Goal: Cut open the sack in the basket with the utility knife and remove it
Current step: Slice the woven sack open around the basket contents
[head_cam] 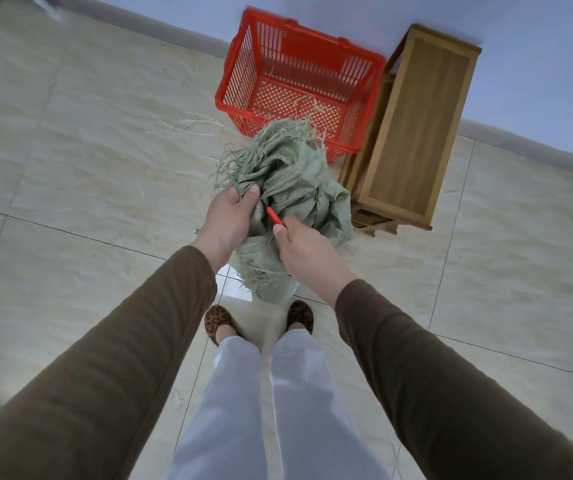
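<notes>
Above the floor, out of the red basket [298, 81] | left hand [227, 220] squeezes green sack [288, 188] shut-tight | right hand [304, 251] wraps the utility knife [274, 216] — cut away from fingers — carry it clear.

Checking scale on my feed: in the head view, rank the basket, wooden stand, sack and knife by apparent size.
1. wooden stand and red basket: too alike to rank.
2. green sack, nearer the camera, so unsure.
3. utility knife, mostly hidden in the right hand.

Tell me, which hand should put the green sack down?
Probably the left hand: it already grips the bunched sack, held above the floor outside the basket. The right hand is busy holding the utility knife.
</notes>
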Demonstrator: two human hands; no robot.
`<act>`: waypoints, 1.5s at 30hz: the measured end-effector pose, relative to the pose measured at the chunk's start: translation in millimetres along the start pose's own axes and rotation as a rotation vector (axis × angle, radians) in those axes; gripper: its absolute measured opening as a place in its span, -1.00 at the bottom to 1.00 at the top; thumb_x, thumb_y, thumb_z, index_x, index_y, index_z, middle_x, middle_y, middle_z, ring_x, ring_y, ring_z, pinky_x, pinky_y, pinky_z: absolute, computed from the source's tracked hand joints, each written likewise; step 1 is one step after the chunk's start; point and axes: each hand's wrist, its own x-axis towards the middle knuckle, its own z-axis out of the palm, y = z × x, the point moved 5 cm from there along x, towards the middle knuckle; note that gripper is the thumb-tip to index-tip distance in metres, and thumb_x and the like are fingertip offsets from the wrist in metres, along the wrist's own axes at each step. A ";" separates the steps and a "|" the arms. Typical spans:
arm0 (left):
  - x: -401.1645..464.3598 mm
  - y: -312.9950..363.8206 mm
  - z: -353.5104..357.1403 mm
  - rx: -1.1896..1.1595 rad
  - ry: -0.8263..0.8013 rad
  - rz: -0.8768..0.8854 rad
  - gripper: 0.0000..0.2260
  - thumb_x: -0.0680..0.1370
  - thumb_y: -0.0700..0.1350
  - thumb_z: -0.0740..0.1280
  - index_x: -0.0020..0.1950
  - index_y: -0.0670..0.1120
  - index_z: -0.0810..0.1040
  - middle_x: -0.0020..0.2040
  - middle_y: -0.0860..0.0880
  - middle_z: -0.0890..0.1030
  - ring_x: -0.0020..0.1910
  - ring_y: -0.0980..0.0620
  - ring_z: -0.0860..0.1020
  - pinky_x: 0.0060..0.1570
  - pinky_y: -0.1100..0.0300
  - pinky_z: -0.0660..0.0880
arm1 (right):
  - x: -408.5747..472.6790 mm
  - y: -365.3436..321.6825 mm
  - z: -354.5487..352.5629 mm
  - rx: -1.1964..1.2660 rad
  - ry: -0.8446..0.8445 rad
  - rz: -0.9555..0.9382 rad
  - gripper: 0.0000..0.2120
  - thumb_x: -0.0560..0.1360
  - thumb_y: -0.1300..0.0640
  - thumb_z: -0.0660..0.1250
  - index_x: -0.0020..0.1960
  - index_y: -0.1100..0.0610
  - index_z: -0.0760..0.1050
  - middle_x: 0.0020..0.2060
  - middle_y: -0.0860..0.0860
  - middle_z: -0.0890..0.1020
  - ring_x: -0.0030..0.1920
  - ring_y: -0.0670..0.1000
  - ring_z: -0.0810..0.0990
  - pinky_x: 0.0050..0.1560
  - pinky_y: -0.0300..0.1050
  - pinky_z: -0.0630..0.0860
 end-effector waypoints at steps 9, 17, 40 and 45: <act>-8.6 3.7 3.8 -0.004 -0.004 0.006 -0.63 0.57 0.20 0.32 -0.24 -0.02 0.34 -0.39 -0.04 0.34 -0.42 0.00 0.31 -0.38 0.09 0.28 | -7.4 -14.2 -6.0 -0.034 0.023 -0.007 -0.62 0.77 0.10 -0.02 0.27 0.34 0.44 0.14 0.26 0.58 0.09 0.33 0.60 0.09 0.19 0.53; -11.4 14.3 8.7 0.076 0.025 0.061 -0.57 0.63 0.16 0.32 -0.30 0.00 0.24 -0.38 -0.01 0.28 -0.39 0.00 0.26 -0.26 0.05 0.25 | -13.0 -14.1 -11.3 -0.013 0.174 0.000 -0.65 0.76 0.05 0.01 0.22 0.27 0.45 0.02 0.23 0.65 0.01 0.33 0.63 0.04 0.22 0.54; 1.3 -7.9 19.2 0.338 -0.097 0.003 -0.82 0.61 -0.04 0.40 -0.03 -0.16 0.63 -0.25 -0.07 0.62 -0.28 -0.07 0.56 -0.21 0.09 0.52 | -4.3 7.1 -21.8 0.145 0.084 0.067 -0.76 0.73 0.02 0.10 0.00 0.14 0.39 -0.18 0.07 0.52 -0.19 0.12 0.49 -0.14 0.13 0.48; 16.4 24.4 25.0 0.718 -0.074 0.065 -0.80 0.63 -0.16 0.34 0.17 -0.24 0.64 0.08 -0.29 0.69 0.08 -0.28 0.64 0.05 0.02 0.52 | -20.9 -0.5 -48.1 0.139 0.240 0.027 -0.80 0.75 0.01 0.07 0.09 0.08 0.39 -0.25 -0.04 0.50 -0.28 0.01 0.48 -0.26 0.00 0.40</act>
